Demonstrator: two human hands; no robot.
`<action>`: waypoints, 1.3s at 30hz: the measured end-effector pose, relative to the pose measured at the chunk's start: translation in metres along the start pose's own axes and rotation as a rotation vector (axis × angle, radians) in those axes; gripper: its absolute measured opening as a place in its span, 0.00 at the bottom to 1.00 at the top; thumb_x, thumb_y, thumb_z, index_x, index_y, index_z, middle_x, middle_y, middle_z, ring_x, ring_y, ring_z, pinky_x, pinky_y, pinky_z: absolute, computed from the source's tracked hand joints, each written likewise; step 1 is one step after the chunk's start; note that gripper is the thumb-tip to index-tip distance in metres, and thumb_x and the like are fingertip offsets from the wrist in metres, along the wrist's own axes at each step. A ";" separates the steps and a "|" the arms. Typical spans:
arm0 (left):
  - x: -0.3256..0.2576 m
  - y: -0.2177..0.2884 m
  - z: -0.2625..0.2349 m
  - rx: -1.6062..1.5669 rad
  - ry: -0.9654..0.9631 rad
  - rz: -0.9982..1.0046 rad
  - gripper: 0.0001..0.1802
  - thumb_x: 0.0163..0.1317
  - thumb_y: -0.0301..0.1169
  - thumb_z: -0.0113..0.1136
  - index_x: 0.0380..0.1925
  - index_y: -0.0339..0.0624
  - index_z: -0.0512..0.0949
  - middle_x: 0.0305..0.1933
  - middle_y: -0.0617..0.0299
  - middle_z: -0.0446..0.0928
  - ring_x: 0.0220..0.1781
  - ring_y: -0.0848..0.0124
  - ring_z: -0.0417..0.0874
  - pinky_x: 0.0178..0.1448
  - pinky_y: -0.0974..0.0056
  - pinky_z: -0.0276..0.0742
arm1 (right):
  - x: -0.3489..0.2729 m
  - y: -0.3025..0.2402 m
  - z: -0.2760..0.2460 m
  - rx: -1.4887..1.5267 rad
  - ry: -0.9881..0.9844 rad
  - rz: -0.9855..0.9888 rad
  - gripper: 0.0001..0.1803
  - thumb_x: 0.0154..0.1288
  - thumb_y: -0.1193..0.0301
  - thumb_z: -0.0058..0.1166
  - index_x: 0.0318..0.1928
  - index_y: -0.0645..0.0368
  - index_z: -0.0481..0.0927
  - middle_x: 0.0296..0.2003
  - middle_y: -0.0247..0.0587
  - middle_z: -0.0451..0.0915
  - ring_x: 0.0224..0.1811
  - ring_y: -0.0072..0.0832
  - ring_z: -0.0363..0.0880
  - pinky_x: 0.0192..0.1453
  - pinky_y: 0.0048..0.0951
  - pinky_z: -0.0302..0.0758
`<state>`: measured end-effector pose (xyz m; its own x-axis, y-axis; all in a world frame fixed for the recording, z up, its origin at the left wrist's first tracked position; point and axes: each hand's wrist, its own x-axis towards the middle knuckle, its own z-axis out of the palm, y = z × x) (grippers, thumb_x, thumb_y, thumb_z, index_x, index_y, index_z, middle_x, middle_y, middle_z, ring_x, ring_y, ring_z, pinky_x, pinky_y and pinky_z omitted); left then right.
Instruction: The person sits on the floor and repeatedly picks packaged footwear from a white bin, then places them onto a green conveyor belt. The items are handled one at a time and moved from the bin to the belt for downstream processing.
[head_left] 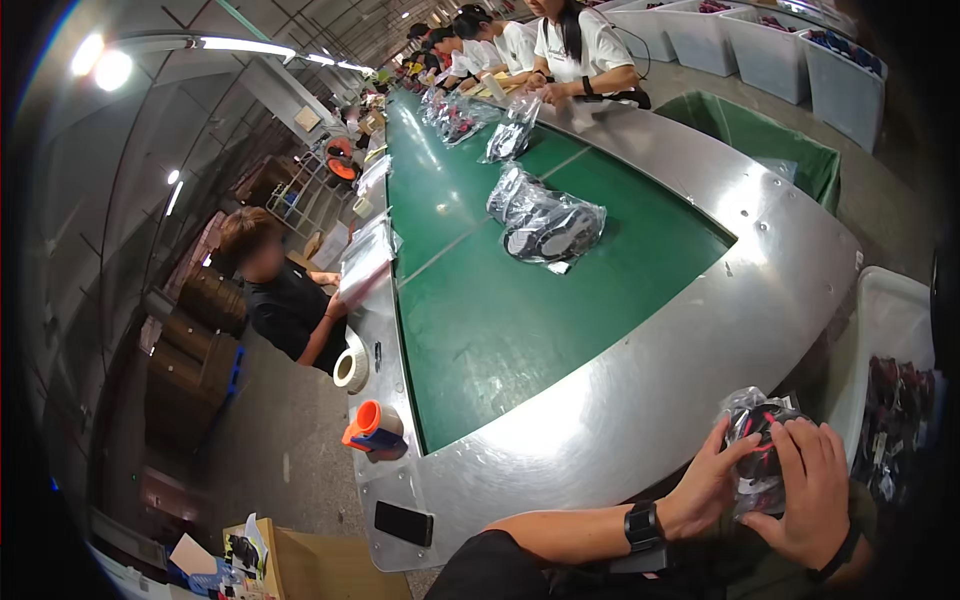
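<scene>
At the lower right I hold a clear plastic bag with a black item with pink-red stripes (pixel 757 467) inside, just off the table's near edge. My left hand (pixel 703 487) grips its left side, thumb laid across the front. My right hand (pixel 812 492) closes round the right side, fingers over the top and thumb below. The fingers hide much of the bag, so the kind of item cannot be made out. Farther off, a clear bag of black and grey shoe-like items (pixel 548 222) lies on the green conveyor belt (pixel 480 350).
A metal rim (pixel 600 410) borders the belt. Along the left edge sit a phone (pixel 404 523), an orange-and-blue tape dispenser (pixel 375 428) and a tape roll (pixel 350 370). White bins (pixel 845 90) stand far right; another bin (pixel 850 370) stands beside me. Co-workers line both sides.
</scene>
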<state>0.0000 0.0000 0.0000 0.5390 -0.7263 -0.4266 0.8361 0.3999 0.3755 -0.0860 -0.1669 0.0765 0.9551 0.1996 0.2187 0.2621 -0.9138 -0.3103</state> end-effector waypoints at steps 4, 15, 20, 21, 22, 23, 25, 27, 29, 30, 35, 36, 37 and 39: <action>0.000 -0.006 0.008 -0.047 -0.032 -0.026 0.39 0.74 0.40 0.66 0.78 0.55 0.55 0.66 0.62 0.72 0.69 0.66 0.75 0.69 0.49 0.76 | 0.005 -0.001 -0.008 -0.003 0.026 -0.045 0.60 0.29 0.58 0.82 0.68 0.65 0.70 0.60 0.55 0.72 0.62 0.56 0.73 0.68 0.61 0.67; -0.002 -0.010 0.003 -0.021 -0.042 -0.057 0.54 0.74 0.42 0.67 0.85 0.53 0.39 0.73 0.57 0.67 0.74 0.64 0.72 0.73 0.49 0.73 | 0.006 -0.006 -0.001 0.007 0.033 0.037 0.49 0.31 0.62 0.81 0.59 0.58 0.73 0.53 0.52 0.72 0.54 0.53 0.74 0.58 0.53 0.71; -0.002 -0.014 0.005 -0.033 0.003 -0.075 0.41 0.76 0.41 0.65 0.81 0.59 0.53 0.69 0.65 0.72 0.70 0.68 0.76 0.70 0.51 0.76 | 0.006 -0.008 -0.002 -0.009 0.026 0.056 0.45 0.30 0.64 0.79 0.55 0.57 0.73 0.49 0.51 0.71 0.50 0.52 0.73 0.54 0.51 0.70; -0.003 -0.014 0.006 -0.028 -0.009 -0.069 0.41 0.76 0.41 0.65 0.81 0.59 0.53 0.69 0.65 0.72 0.70 0.68 0.76 0.70 0.51 0.76 | 0.006 -0.007 -0.003 -0.010 0.029 0.050 0.44 0.31 0.65 0.78 0.54 0.58 0.73 0.49 0.51 0.71 0.50 0.52 0.73 0.53 0.51 0.70; -0.003 -0.014 0.006 -0.029 -0.009 -0.071 0.42 0.76 0.41 0.65 0.81 0.59 0.53 0.69 0.65 0.72 0.70 0.68 0.76 0.70 0.51 0.76 | 0.006 -0.007 -0.004 -0.011 0.031 0.043 0.43 0.31 0.65 0.77 0.53 0.58 0.73 0.48 0.51 0.70 0.49 0.52 0.73 0.52 0.51 0.70; -0.004 -0.014 0.007 -0.037 0.000 -0.080 0.42 0.76 0.41 0.65 0.81 0.59 0.53 0.69 0.65 0.72 0.70 0.68 0.76 0.70 0.52 0.77 | 0.007 -0.006 -0.004 -0.012 0.034 0.037 0.42 0.32 0.66 0.76 0.53 0.58 0.73 0.47 0.51 0.70 0.49 0.52 0.73 0.52 0.51 0.70; -0.005 -0.014 0.009 -0.026 -0.011 -0.069 0.42 0.76 0.40 0.65 0.81 0.59 0.52 0.69 0.65 0.73 0.70 0.68 0.76 0.70 0.51 0.77 | 0.007 -0.006 -0.004 -0.017 0.053 0.021 0.39 0.33 0.67 0.74 0.52 0.59 0.73 0.46 0.51 0.70 0.47 0.52 0.73 0.51 0.51 0.71; -0.006 -0.012 0.010 -0.021 -0.017 -0.073 0.43 0.76 0.40 0.65 0.82 0.59 0.51 0.69 0.64 0.73 0.70 0.68 0.76 0.70 0.51 0.76 | 0.007 -0.005 -0.005 -0.019 0.057 0.013 0.37 0.34 0.68 0.71 0.51 0.60 0.74 0.45 0.51 0.70 0.46 0.52 0.73 0.50 0.51 0.71; -0.006 -0.011 0.011 -0.020 -0.016 -0.091 0.45 0.75 0.40 0.66 0.83 0.58 0.48 0.69 0.64 0.72 0.70 0.68 0.76 0.70 0.50 0.76 | 0.007 -0.005 -0.007 -0.019 0.044 0.015 0.35 0.34 0.68 0.70 0.50 0.60 0.74 0.43 0.51 0.70 0.45 0.53 0.73 0.49 0.52 0.71; -0.006 -0.011 0.012 -0.013 -0.021 -0.089 0.46 0.75 0.39 0.66 0.84 0.58 0.47 0.70 0.63 0.72 0.70 0.68 0.76 0.71 0.50 0.76 | 0.006 -0.005 -0.008 -0.027 0.037 0.010 0.35 0.34 0.68 0.70 0.50 0.61 0.74 0.43 0.51 0.70 0.45 0.53 0.73 0.49 0.52 0.71; -0.007 -0.013 0.013 -0.026 -0.060 -0.105 0.52 0.75 0.39 0.66 0.85 0.56 0.39 0.73 0.61 0.70 0.71 0.67 0.75 0.72 0.50 0.74 | 0.002 -0.002 -0.014 -0.084 0.042 -0.038 0.34 0.35 0.69 0.69 0.48 0.63 0.73 0.42 0.52 0.70 0.44 0.54 0.73 0.49 0.52 0.71; -0.007 -0.014 0.013 0.004 -0.042 -0.106 0.52 0.75 0.39 0.66 0.85 0.56 0.39 0.73 0.60 0.69 0.70 0.68 0.75 0.72 0.51 0.74 | 0.001 -0.001 -0.016 -0.076 0.039 -0.029 0.34 0.36 0.69 0.70 0.49 0.63 0.74 0.43 0.52 0.71 0.44 0.54 0.74 0.48 0.52 0.72; -0.007 -0.013 0.013 0.019 -0.047 -0.110 0.53 0.75 0.38 0.66 0.86 0.56 0.38 0.73 0.60 0.69 0.70 0.68 0.75 0.73 0.51 0.73 | -0.001 0.002 -0.018 -0.075 0.038 -0.014 0.34 0.36 0.69 0.71 0.49 0.62 0.74 0.44 0.52 0.72 0.44 0.53 0.75 0.48 0.53 0.73; -0.005 -0.013 0.012 0.054 -0.039 -0.129 0.52 0.76 0.37 0.64 0.86 0.56 0.37 0.73 0.59 0.69 0.69 0.67 0.76 0.72 0.53 0.75 | -0.007 0.008 -0.025 -0.092 0.067 0.006 0.33 0.36 0.70 0.71 0.48 0.61 0.75 0.44 0.52 0.73 0.43 0.53 0.76 0.47 0.53 0.73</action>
<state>-0.0142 -0.0087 0.0074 0.4218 -0.7915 -0.4424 0.8911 0.2718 0.3634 -0.0943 -0.1842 0.0952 0.9445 0.1733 0.2791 0.2400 -0.9441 -0.2259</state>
